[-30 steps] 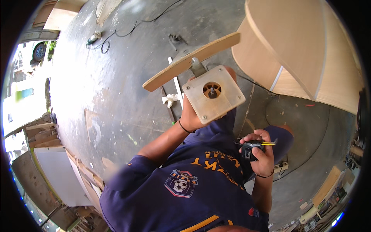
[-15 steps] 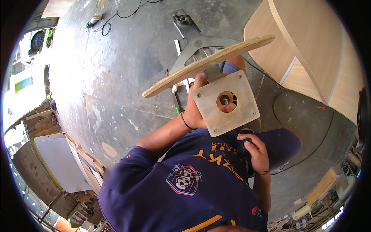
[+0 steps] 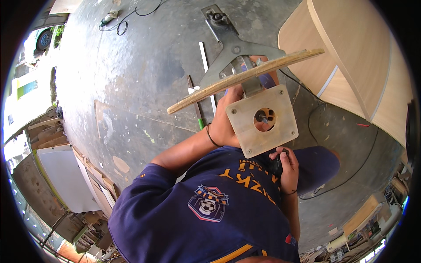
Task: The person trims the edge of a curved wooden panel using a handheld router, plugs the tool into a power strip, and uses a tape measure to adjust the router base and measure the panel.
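My left hand point(image 3: 229, 118) is wrapped around the body of a trim router, most of which is hidden behind its square, pale base plate point(image 3: 245, 131). The plate faces up, with screws at its corners and a round hole showing the dark metal collet. Beyond it, a thin wooden board point(image 3: 245, 78) tilts, joined by a metal bar. Past the board, a grey Y-shaped metal bracket point(image 3: 237, 49) moves with it. My right hand point(image 3: 288, 171) is closed around a black rounded object point(image 3: 277, 164), just below the plate's lower right corner; its kind is unclear.
A green-handled tool point(image 3: 200, 120) and a white strip point(image 3: 203, 59) lie on the concrete floor. A corded power tool point(image 3: 108, 18) rests farther left. Curved wooden furniture point(image 3: 351, 57) stands at right, with a black cable point(image 3: 359, 162) below. Boards point(image 3: 66, 175) lean at left.
The router, board and bracket have shifted right with my left hand. My right hand has moved slightly left and up, still around the black object.
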`<state>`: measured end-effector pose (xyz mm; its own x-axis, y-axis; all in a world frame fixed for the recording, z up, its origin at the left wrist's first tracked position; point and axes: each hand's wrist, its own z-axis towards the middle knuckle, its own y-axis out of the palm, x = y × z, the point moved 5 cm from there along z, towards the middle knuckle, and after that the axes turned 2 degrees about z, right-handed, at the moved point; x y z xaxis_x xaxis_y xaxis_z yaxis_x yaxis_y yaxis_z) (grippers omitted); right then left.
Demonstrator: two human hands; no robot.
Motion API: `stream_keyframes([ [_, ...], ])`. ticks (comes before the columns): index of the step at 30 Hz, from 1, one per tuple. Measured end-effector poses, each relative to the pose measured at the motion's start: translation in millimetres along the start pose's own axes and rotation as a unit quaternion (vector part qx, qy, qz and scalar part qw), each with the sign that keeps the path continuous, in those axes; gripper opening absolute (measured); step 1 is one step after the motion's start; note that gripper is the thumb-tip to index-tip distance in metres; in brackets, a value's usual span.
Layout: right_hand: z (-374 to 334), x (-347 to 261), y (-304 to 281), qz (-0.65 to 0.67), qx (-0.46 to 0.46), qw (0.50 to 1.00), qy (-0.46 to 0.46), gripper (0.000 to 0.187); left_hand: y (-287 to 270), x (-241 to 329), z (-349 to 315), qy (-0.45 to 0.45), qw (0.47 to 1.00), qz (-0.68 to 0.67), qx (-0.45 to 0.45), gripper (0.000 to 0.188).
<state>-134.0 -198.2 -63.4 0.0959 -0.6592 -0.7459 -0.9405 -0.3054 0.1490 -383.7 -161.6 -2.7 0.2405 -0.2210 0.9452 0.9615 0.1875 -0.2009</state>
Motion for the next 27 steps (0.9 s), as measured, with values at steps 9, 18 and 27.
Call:
stream_keyframes([
  [9,0.4,-5.3,1.8,-0.035,-0.039,0.999,-0.012,0.030,2.0,-12.6,-8.2,-0.038,0.999,-0.026,-0.014,0.084],
  [18,7.0,-3.9,-13.8,-0.001,-0.025,1.000,-0.011,0.033,4.4,-6.5,-4.1,-0.029,0.996,-0.080,-0.018,0.090],
  [27,57.7,-118.6,-2.2,-0.008,-0.078,0.988,-0.134,0.030,-3.4,4.6,20.8,-0.051,0.985,-0.011,-0.162,0.091],
])
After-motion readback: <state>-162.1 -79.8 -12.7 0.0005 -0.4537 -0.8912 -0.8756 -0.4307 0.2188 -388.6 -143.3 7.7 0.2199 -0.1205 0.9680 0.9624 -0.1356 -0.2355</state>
